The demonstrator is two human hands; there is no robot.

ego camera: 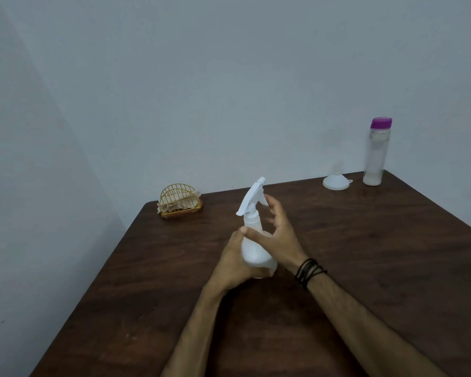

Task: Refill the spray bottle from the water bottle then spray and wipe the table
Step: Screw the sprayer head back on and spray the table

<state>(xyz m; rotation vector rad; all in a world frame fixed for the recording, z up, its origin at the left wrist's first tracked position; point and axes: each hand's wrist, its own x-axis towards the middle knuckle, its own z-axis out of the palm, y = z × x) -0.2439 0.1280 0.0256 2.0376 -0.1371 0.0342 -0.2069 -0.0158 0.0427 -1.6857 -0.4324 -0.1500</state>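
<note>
I see the left hand [235, 261] wrapped around the body of the white spray bottle [252, 240], which stands tilted at mid-table [365, 268]; my right hand [276, 235] sits beside its neck, fingers spread and loose, near the trigger; the water bottle [375, 156] with its purple cap stands upright at the far right corner, a white funnel [336, 180] just beside it; a gold wire holder [180, 201] sits far left.

Bare forearms; black cord bracelets [309, 272] circle the right wrist.

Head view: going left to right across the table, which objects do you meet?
Gold wire napkin holder → white plastic spray bottle, held in both hands → white plastic funnel → clear water bottle with purple cap.
</note>
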